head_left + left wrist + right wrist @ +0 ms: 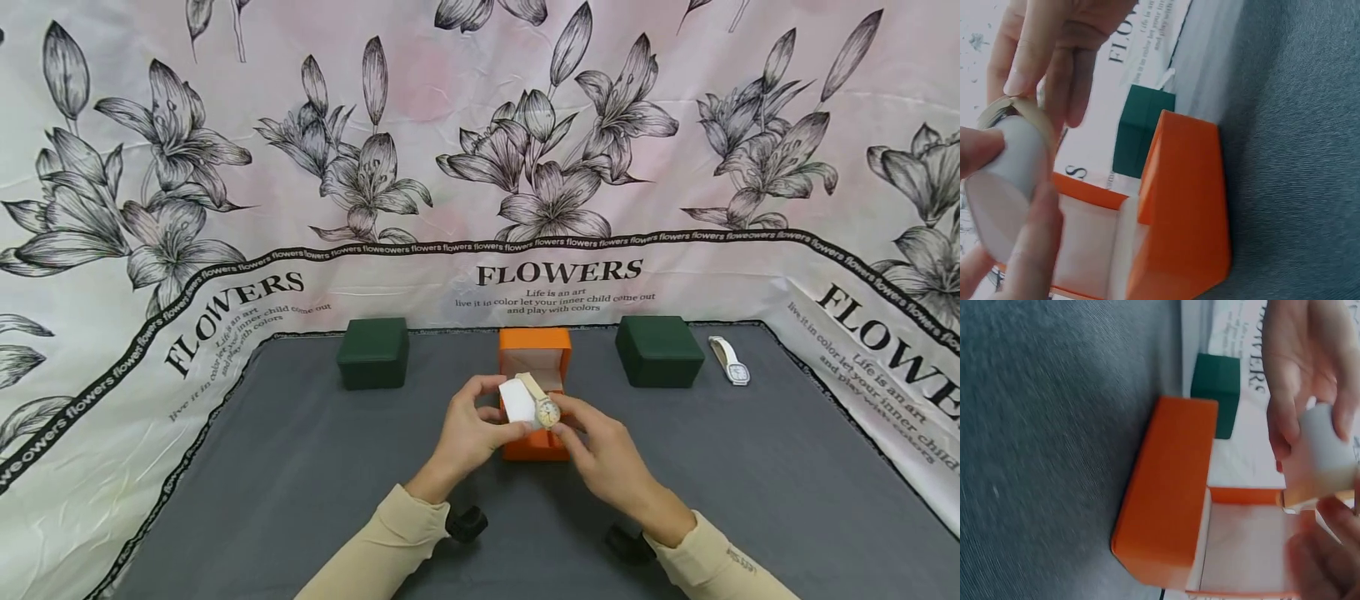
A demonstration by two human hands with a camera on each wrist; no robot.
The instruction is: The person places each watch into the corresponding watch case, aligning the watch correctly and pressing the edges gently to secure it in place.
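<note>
My left hand point(463, 435) grips a white watch cushion point(518, 402) between thumb and fingers, above an open orange watch box point(535, 337). Around the cushion's right end runs a wristwatch point(548, 412) with a cream strap and a round, gold-rimmed dial. The fingers and thumb of my right hand point(606, 454) pinch this watch at the dial end. In the left wrist view the cushion point(1017, 153) shows its rounded white side, with the strap looped about its far end. The orange box's lid stands up at the back, pale inside.
Two closed dark green boxes stand toward the back of the grey table point(315, 500), one green box point(372, 353) left and another green box point(659, 352) right. A white wristwatch point(730, 362) lies at the far right. Behind hangs a flower-printed cloth point(420, 283).
</note>
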